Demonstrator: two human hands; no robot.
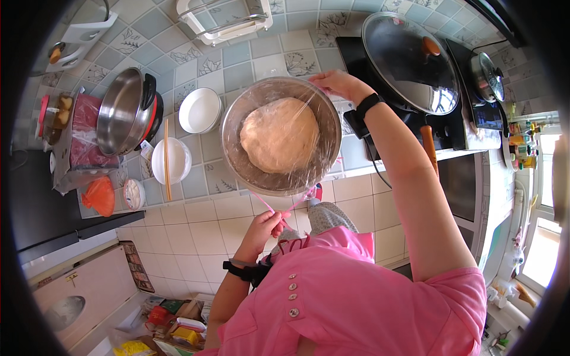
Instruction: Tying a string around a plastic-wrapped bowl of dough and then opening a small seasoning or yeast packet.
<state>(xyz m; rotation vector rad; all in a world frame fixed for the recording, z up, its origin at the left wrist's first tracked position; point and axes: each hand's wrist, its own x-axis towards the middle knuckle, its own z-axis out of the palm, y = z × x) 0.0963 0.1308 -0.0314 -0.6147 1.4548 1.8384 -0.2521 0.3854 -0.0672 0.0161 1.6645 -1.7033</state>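
Note:
A metal bowl (229,155) holds a large round lump of dough (279,133), with clear plastic film (314,151) stretched over its top. Below the near rim, my left hand (266,226) pinches a pink string (262,201) that runs up to the bowl in two strands. At the far right rim, my right hand (336,84) grips the edge of the film; its fingertips are partly hidden. The bowl sits on the tiled counter (236,54) near its front edge.
White bowls (200,110) (174,153) stand left, wooden chopsticks (167,160) across the nearer one. Farther left are a steel pot (122,111) and an orange bag (99,196). A lidded wok (407,66) occupies the stove at right, its handle (428,144) pointing toward the counter's front.

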